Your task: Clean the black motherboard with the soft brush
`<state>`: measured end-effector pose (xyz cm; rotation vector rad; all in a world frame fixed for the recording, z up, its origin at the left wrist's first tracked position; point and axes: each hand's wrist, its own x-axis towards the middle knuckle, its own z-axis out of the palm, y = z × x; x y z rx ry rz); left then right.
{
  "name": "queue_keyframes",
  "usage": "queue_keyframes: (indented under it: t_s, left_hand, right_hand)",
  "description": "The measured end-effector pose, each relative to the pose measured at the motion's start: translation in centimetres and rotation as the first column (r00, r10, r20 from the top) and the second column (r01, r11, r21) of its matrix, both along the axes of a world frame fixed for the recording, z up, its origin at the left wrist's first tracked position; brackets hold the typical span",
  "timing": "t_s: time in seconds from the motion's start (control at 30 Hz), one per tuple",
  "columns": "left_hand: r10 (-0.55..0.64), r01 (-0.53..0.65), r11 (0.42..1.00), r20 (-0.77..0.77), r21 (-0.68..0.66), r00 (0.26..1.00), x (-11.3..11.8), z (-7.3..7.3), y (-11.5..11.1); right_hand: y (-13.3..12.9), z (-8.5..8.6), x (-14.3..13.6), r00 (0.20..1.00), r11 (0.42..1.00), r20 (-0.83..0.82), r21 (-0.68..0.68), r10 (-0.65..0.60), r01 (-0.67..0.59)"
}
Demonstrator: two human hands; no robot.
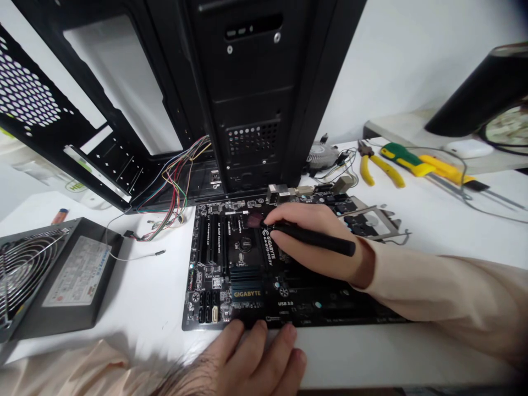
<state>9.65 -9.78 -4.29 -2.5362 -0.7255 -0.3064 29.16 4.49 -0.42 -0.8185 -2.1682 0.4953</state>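
The right hand [309, 234] pinches a black brush [305, 235], bristles on the Gigabyte motherboard [231, 264]; light strokes suit best. The left hand [251, 357] lies flat, holding nothing, steadying the board's near edge.

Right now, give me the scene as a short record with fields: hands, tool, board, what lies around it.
right hand: holds a black brush, bristles on the motherboard
left hand: fingertips rest at the board's near edge
board: lies flat on the white table, marked GIGABYTE
behind board: open black PC case with loose coloured wires
left of board: power supply, fan grille up
far right: yellow-handled pliers, screwdrivers
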Motion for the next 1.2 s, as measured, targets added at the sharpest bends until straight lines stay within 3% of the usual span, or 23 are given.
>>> queue_keyframes:
  t_s: [0.13, 0.23, 0.33, 0.5, 0.67, 0.8, 0.9, 1.1, 1.2]
  left_hand:
    - [-0.004, 0.004, 1.000, -0.003, -0.005, 1.000, 0.07, 0.19, 0.08]
    - [0.002, -0.002, 1.000, 0.007, -0.003, 1.000, 0.09, 0.07, 0.06]
    - [0.007, -0.007, 1.000, 0.008, -0.002, 1.000, 0.05, -0.11, -0.03]
    - [0.003, -0.003, 1.000, 0.006, 0.000, 1.000, 0.01, 0.00, -0.09]
    - [0.021, -0.021, 1.000, 0.000, 0.007, 1.000, 0.01, -0.22, -0.15]
    - [0.009, -0.009, 1.000, -0.021, 0.020, 1.000, -0.09, -0.33, -0.08]
    - [-0.003, 0.003, 1.000, -0.024, 0.015, 1.000, -0.15, -0.11, -0.02]
    - [0.008, -0.008, 1.000, -0.016, 0.016, 1.000, -0.09, -0.18, -0.15]
    - [0.014, -0.014, 1.000, -0.011, 0.016, 1.000, -0.10, -0.34, -0.18]
  right_hand:
    - [-0.16, 0.33, -0.06, 0.995, 0.995, -0.022, -0.001, -0.096, 0.096]
    - [-0.20, 0.36, -0.03, 0.999, 0.996, -0.039, 0.079, -0.035, 0.038]
    - [-0.12, 0.12, 0.13, 0.998, 0.990, 0.062, 0.138, 0.033, -0.041]
    - [-0.17, 0.16, 0.36, 0.989, 0.978, 0.141, 0.207, -0.035, 0.005]
    - [-0.52, 0.37, 0.18, 0.989, 0.938, 0.144, 0.336, 0.034, -0.081]
    - [-0.46, 0.10, 0.19, 0.984, 0.957, 0.181, 0.286, 0.001, -0.053]
    - [-0.35, 0.07, 0.28, 0.994, 0.968, 0.101, 0.249, -0.028, 0.002]
    - [-0.40, 0.05, 0.26, 0.993, 0.972, 0.109, 0.228, 0.037, -0.061]
    - [-0.39, -0.23, 0.31, 0.997, 0.983, 0.078, 0.185, 0.006, -0.021]
